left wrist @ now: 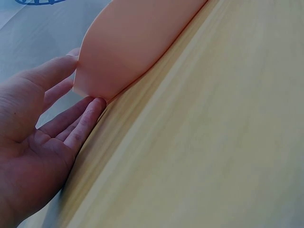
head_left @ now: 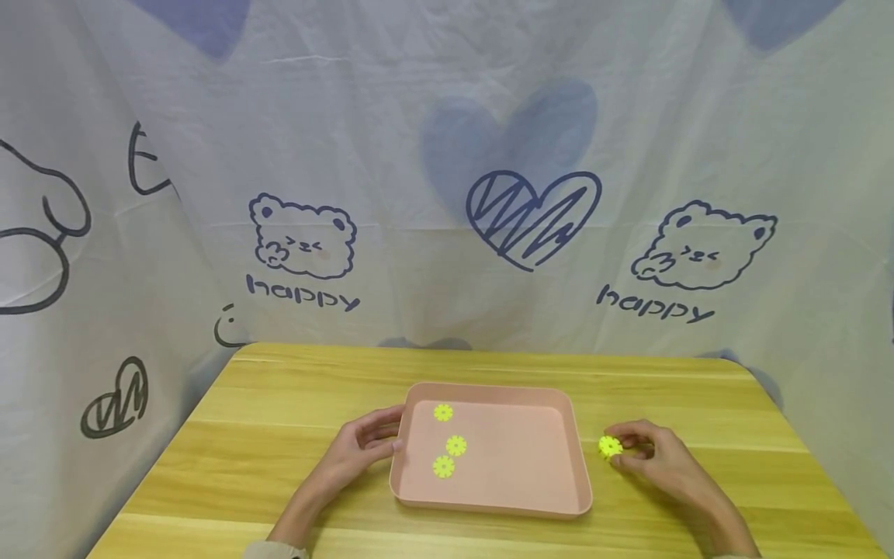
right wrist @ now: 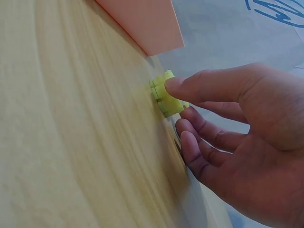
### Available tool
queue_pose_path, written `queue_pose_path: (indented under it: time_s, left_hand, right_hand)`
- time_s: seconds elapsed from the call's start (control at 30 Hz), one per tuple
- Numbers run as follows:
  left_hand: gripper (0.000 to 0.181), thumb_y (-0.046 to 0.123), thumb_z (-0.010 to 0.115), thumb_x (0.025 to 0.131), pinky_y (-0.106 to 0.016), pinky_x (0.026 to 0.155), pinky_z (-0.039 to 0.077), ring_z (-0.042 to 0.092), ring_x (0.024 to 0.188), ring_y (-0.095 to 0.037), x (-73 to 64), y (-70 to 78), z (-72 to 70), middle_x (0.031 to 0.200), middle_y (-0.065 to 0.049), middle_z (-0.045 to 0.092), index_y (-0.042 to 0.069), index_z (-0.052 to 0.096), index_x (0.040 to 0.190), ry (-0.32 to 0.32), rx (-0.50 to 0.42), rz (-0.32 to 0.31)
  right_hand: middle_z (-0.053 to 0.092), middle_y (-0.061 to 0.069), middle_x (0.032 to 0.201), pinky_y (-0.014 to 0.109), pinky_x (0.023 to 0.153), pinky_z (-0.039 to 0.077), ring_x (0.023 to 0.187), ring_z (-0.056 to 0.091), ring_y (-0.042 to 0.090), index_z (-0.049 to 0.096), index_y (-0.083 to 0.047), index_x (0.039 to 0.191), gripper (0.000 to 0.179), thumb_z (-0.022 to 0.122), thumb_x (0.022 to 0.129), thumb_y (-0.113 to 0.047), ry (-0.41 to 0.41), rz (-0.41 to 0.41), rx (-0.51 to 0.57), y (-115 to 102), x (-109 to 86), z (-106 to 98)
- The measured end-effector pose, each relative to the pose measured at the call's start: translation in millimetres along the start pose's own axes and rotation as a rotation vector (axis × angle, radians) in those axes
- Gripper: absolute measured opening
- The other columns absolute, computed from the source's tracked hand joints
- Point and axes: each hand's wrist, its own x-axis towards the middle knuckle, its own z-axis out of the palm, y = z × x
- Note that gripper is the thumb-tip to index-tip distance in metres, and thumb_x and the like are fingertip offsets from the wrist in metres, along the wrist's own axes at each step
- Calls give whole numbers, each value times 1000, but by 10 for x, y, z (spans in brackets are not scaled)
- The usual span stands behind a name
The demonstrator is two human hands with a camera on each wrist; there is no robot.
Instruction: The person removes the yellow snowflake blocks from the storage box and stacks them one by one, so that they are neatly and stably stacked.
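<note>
Three yellow discs [head_left: 461,450] lie in the left half of the pink tray [head_left: 517,454], at the lower centre of the head frame: one near the tray's upper left corner, the other two close together below it. Right of the tray, the right hand [head_left: 656,458] has a narrow grip, pinching a further yellow piece [head_left: 605,452] between thumb and fingers. Seen from the head it looks like a single disc; the right wrist view shows a thick, layered edge, though how many discs make it up I cannot tell. Whether it touches the table is also unclear.

At the tray's left side, the left hand [head_left: 356,449] has its grip on the wall. The left wrist view adds what the head view hides: fingertips against the outside of the wall, down by the base.

One table [head_left: 279,396], pale wood with lengthwise grain, fills the bottom of the head frame. Behind it and along the left hangs a whitish cloth [head_left: 391,116] printed with hearts and two bears, each above the word "happy". Counted: one tray, two hands, three loose discs, one held piece.
</note>
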Motion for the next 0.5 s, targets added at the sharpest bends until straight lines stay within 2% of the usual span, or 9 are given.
queue_pose_path:
  time_s: [0.5]
  left_hand:
    - [59,7,71,98,-30,103,54,51,135,-44,3,-12,-5,152,-24,48,0,47,151,1,2,-1]
  right_hand:
    - [69,14,117,23,79,56,99,61,21,70,3,121,37,80,86,-4,-17,-22,22,37,8,-9]
